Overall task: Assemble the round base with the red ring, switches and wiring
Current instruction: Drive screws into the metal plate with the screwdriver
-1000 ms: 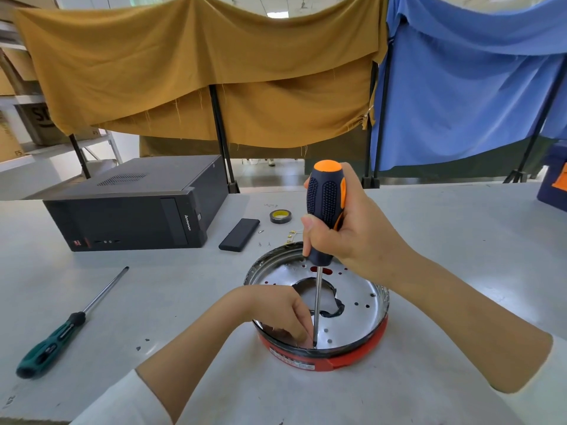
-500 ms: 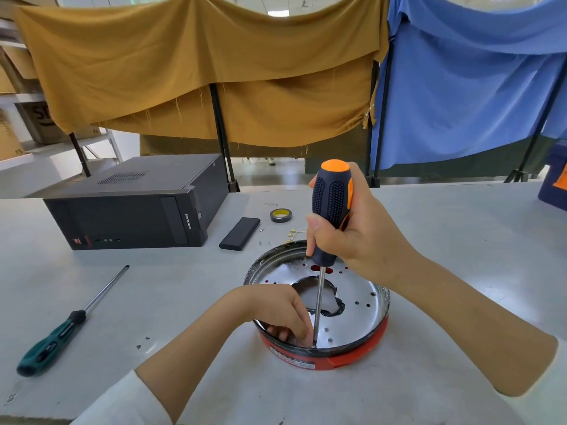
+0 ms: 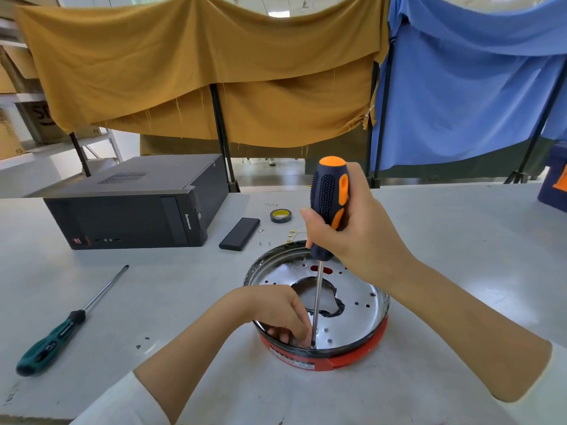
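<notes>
Two hands work over the round base (image 3: pixel 362 320), which sits on the pale worktop (image 3: pixel 445 240) near the front edge, its red ring (image 3: pixel 365 357) showing along the near and right side beneath the shiny metal pan. The right hand (image 3: pixel 365 240) is wrapped round the black-and-orange handle of the screwdriver (image 3: pixel 328 207), whose shaft runs down almost upright to a point just inside the near rim. Compared with a second ago, the handle has shifted slightly to the right and tilted a little, while the tip has stayed at the same spot on the pan. The left hand (image 3: pixel 282 314) has kept its place, with curled fingertips pressed down inside the rim right beside the tip; whether they pinch a screw or only brace against the metal cannot be made out, because the fingers cover that spot. The screwdriver tip itself is hidden behind them. Switches and wiring cannot be seen from this angle; only a dark cut-out and small holes show in the pan floor.

Off to the left lies a green-handled screwdriver (image 3: pixel 61 329), unmoved. Farther back stand a black computer case (image 3: pixel 135 207), a flat black block (image 3: pixel 239 234), a roll of tape (image 3: pixel 280 216) and a few tiny fasteners (image 3: pixel 291 236) too small to identify.
</notes>
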`<state>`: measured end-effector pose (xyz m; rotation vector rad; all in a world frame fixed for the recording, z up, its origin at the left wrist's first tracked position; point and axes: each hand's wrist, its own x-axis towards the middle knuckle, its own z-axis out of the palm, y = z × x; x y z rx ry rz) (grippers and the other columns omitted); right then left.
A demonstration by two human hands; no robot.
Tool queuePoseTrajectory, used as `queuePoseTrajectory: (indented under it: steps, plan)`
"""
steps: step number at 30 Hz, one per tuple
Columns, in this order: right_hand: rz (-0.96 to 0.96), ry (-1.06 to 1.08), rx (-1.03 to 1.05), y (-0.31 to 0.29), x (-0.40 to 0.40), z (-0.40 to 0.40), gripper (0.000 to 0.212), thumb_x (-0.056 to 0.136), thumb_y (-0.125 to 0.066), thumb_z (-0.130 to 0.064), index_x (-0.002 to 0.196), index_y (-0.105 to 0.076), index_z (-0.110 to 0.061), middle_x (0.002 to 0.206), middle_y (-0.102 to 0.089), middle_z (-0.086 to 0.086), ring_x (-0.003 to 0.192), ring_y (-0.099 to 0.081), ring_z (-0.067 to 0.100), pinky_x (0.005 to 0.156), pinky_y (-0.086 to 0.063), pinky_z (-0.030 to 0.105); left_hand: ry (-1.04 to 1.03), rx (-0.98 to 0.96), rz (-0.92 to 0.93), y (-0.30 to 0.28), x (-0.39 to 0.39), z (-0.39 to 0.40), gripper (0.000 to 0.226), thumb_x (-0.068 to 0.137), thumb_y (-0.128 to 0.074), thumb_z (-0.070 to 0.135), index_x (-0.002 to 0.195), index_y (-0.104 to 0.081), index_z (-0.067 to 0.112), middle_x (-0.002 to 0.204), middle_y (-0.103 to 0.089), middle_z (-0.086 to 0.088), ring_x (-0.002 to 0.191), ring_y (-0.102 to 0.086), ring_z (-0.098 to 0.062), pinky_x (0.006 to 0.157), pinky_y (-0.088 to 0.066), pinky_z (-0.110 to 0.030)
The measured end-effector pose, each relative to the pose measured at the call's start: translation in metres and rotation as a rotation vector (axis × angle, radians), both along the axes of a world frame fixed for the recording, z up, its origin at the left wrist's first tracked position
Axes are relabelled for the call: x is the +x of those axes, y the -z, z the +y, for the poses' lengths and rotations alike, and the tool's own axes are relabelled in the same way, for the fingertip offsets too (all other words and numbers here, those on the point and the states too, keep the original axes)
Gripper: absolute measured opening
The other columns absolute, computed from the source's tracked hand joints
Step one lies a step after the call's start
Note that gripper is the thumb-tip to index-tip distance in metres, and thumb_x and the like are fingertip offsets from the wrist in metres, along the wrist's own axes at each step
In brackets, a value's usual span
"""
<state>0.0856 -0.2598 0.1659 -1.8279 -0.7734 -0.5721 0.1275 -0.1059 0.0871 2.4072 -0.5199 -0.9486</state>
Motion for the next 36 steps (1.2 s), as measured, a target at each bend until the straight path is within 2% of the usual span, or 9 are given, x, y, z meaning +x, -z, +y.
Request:
queuePoseTrajectory:
  steps: [4,9,15,18,24,28,31,33,36]
  plan:
    - [-0.073,0.119,0.004,0.001,0.0,0.002,0.034,0.086,-0.065,-0.025,0.096,-0.035,-0.038,0.08,-0.054,-0.008,0.062,-0.059,0.01,0.05,-0.048,0.015,0.0,-0.001,-0.005,0.0,0.0,0.0,0.015,0.08,-0.066,0.019,0.074,-0.075,0.029,0.057,-0.064,0.015,0.053,-0.054,0.0,0.05,-0.041,-0.012]
    - [-0.068,0.179,0.019,0.003,0.0,0.005,0.037,0.083,-0.066,-0.022,0.094,-0.035,-0.039,0.079,-0.052,-0.006,0.061,-0.056,0.013,0.05,-0.049,0.025,0.017,0.009,-0.016,0.0,-0.001,0.0,0.015,0.082,-0.065,0.017,0.075,-0.073,0.029,0.05,-0.061,0.017,0.044,-0.051,0.002,0.046,-0.038,-0.009]
    - [0.023,-0.011,-0.009,-0.003,0.003,0.006,0.039,0.084,-0.066,-0.012,0.093,-0.037,-0.036,0.067,-0.049,-0.019,0.053,-0.048,0.003,0.051,-0.041,0.013,0.002,0.02,-0.034,0.002,-0.001,-0.001,0.013,0.081,-0.067,0.018,0.088,-0.077,0.021,0.053,-0.062,0.016,0.052,-0.053,0.0,0.048,-0.039,-0.011]
    - [0.058,-0.08,-0.035,-0.008,0.003,0.003,0.038,0.084,-0.066,-0.011,0.094,-0.038,-0.035,0.069,-0.05,-0.013,0.055,-0.047,0.006,0.053,-0.046,0.019,-0.018,0.022,-0.031,0.003,-0.001,-0.001,0.013,0.079,-0.067,0.019,0.088,-0.078,0.02,0.055,-0.063,0.015,0.054,-0.054,-0.002,0.048,-0.039,-0.011]
    - [0.166,-0.229,-0.093,-0.014,-0.001,-0.003,0.035,0.085,-0.065,-0.018,0.109,-0.042,-0.027,0.084,-0.058,0.013,0.073,-0.059,0.036,0.065,-0.054,0.044,-0.022,0.02,-0.029,0.003,0.001,-0.001,0.015,0.079,-0.067,0.019,0.09,-0.077,0.018,0.053,-0.063,0.016,0.049,-0.054,0.0,0.046,-0.039,-0.01]
    - [0.283,-0.296,-0.214,-0.019,0.0,-0.008,0.036,0.086,-0.067,-0.02,0.114,-0.045,-0.024,0.092,-0.064,0.012,0.067,-0.061,0.029,0.054,-0.051,0.025,-0.029,0.015,-0.026,0.004,0.002,0.0,0.017,0.078,-0.069,0.022,0.093,-0.078,0.018,0.059,-0.065,0.012,0.05,-0.053,-0.001,0.048,-0.039,-0.011]
    - [0.321,-0.31,-0.284,-0.02,0.001,-0.01,0.03,0.083,-0.062,-0.027,0.111,-0.052,-0.024,0.098,-0.066,0.006,0.08,-0.063,0.026,0.06,-0.052,0.02,-0.015,0.0,-0.028,0.004,0.001,0.0,0.019,0.079,-0.069,0.022,0.095,-0.077,0.017,0.074,-0.068,0.002,0.06,-0.055,-0.008,0.054,-0.04,-0.015]
    - [0.318,-0.286,-0.298,-0.02,0.003,-0.01,0.027,0.083,-0.063,-0.031,0.109,-0.054,-0.03,0.097,-0.068,0.001,0.085,-0.065,0.027,0.067,-0.056,0.024,0.026,-0.002,-0.081,0.003,-0.001,0.003,0.016,0.082,-0.066,0.021,0.092,-0.077,0.02,0.073,-0.068,0.009,0.059,-0.056,-0.003,0.055,-0.041,-0.012]
    - [0.306,-0.222,-0.284,-0.019,0.008,-0.011,0.034,0.078,-0.071,-0.039,0.107,-0.056,-0.031,0.093,-0.069,-0.005,0.085,-0.066,0.023,0.078,-0.057,0.036,-0.032,-0.105,-0.428,-0.001,-0.001,0.02,0.024,0.087,-0.062,0.022,0.073,-0.069,0.041,0.068,-0.062,0.03,0.065,-0.056,0.009,0.059,-0.039,-0.004]
